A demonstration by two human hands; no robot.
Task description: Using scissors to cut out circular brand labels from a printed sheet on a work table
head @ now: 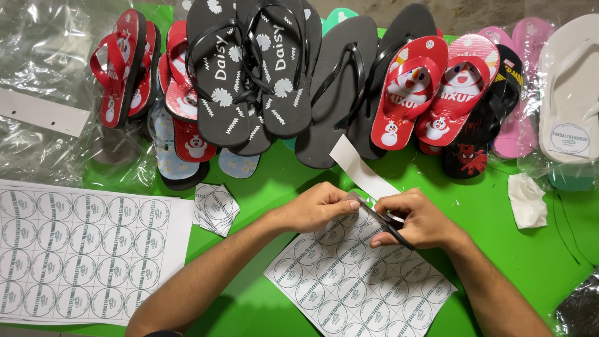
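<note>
My right hand (417,218) grips black scissors (382,219) whose blades lie across the top edge of a white sheet of round labels (359,279) on the green table (499,249). My left hand (318,206) pinches that sheet's upper edge just left of the blades. A cut white paper strip (359,167) curls up and away from the sheet, behind both hands.
A row of flip-flops lines the far edge: black ones (249,68), red cartoon ones (430,87), pink and white ones (571,81). A small stack of cut label squares (215,208) and a larger label sheet (81,249) lie left. Crumpled tissue (527,200) sits right; clear bags (43,75) far left.
</note>
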